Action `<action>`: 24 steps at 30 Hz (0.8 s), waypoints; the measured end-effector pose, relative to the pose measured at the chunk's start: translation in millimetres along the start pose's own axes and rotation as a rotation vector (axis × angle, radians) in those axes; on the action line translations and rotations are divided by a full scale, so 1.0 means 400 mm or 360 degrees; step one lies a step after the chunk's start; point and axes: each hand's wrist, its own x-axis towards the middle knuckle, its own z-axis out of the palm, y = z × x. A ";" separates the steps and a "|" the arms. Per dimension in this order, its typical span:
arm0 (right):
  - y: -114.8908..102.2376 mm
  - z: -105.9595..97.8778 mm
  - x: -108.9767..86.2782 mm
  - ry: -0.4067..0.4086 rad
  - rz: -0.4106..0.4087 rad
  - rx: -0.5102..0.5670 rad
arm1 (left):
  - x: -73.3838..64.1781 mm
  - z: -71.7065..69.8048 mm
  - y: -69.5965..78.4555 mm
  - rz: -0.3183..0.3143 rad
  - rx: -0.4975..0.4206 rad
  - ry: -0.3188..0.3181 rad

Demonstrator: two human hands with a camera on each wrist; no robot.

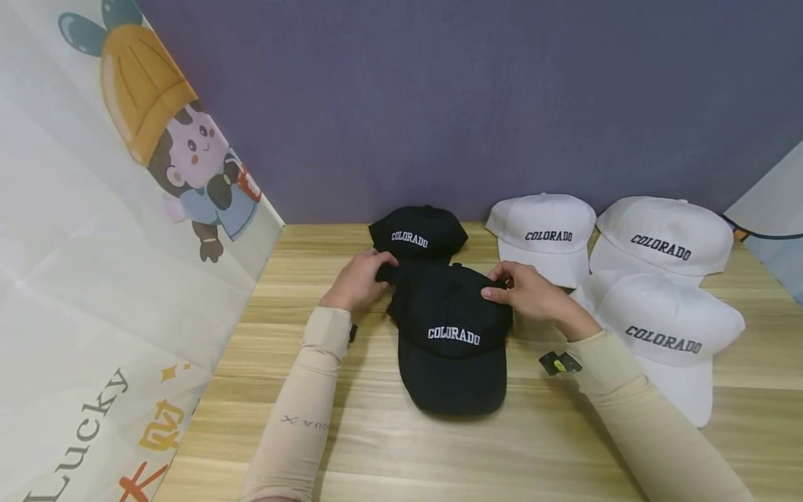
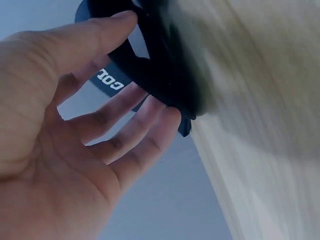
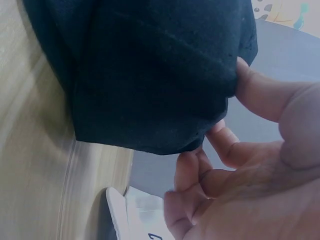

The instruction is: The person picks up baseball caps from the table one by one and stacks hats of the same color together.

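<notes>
A black baseball cap point(image 1: 453, 307) with white COLORADO lettering lies on the table between the hands, brim toward me. My left hand point(image 1: 360, 282) holds its back left part; in the left wrist view, thumb and fingers point(image 2: 167, 120) lie around the dark strap area. At the back right edge, my right hand point(image 1: 533, 293) pinches the fabric between thumb and fingers, and the right wrist view shows the cap's dark side point(image 3: 150, 75) close up. Just behind sits another black cap point(image 1: 417, 226), its brim partly hidden by the front cap.
On the right stand three white COLORADO caps: one at the back point(image 1: 542, 216), one at the far right point(image 1: 668, 226), and one in front point(image 1: 671, 321) near my right forearm. A grey-blue panel point(image 1: 452, 104) rises behind the wooden table point(image 1: 376, 446); a printed white sheet point(image 1: 125, 279) borders the left.
</notes>
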 end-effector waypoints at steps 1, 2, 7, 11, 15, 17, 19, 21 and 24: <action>-0.001 -0.001 0.000 0.0000 -0.0008 -0.0006 | 0.000 -0.003 -0.001 0.0007 -0.0004 0.0019; -0.001 -0.001 -0.001 -0.0002 -0.0016 -0.0007 | 0.000 -0.005 -0.002 0.0017 -0.0007 0.0035; -0.003 -0.002 -0.002 -0.0022 -0.0026 0.0021 | 0.002 -0.017 -0.010 0.0026 -0.0011 0.0132; -0.002 -0.001 -0.004 -0.0030 -0.0029 0.0037 | 0.000 -0.026 -0.008 0.0017 -0.0040 0.0234; -0.003 -0.002 -0.006 -0.0022 -0.0025 0.0040 | -0.001 -0.032 -0.005 0.0012 -0.0060 0.0374; -0.002 -0.002 -0.007 -0.0018 -0.0024 0.0037 | 0.000 -0.033 -0.006 0.0004 -0.0062 0.0454; -0.002 -0.001 -0.006 -0.0014 -0.0029 0.0032 | 0.002 -0.033 -0.008 -0.0006 -0.0060 0.0529; 0.000 -0.001 -0.006 -0.0008 -0.0035 0.0028 | 0.003 -0.033 -0.009 -0.0012 -0.0059 0.0610; 0.003 -0.001 -0.006 0.0000 -0.0040 0.0018 | 0.004 -0.035 -0.009 -0.0010 -0.0062 0.0737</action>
